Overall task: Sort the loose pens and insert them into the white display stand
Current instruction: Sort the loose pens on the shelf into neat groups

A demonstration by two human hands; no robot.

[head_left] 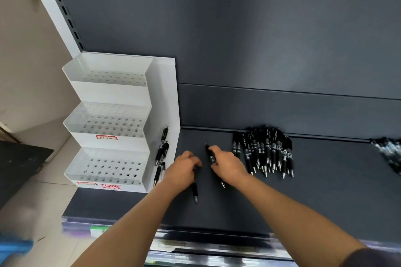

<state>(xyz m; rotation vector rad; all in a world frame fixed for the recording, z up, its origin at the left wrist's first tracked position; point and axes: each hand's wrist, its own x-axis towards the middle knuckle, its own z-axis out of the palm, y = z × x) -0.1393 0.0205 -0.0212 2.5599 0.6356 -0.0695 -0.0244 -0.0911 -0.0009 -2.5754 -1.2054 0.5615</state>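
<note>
Early days: the stepped white plastic display stand [108,138] shows only empty holes, with a few pens [161,154] leaning at its side. The left hand [184,169] curls round one black click pen [194,191], the right hand [227,165] grips a second pen [211,155], and the heap of black pens [264,151] waits close by.

The left grip [184,169] and right grip [226,165] are bare, as are both forearms up to the elbow. A dark sleeve [375,258] with a rounded hem covers the right upper arm.
</note>
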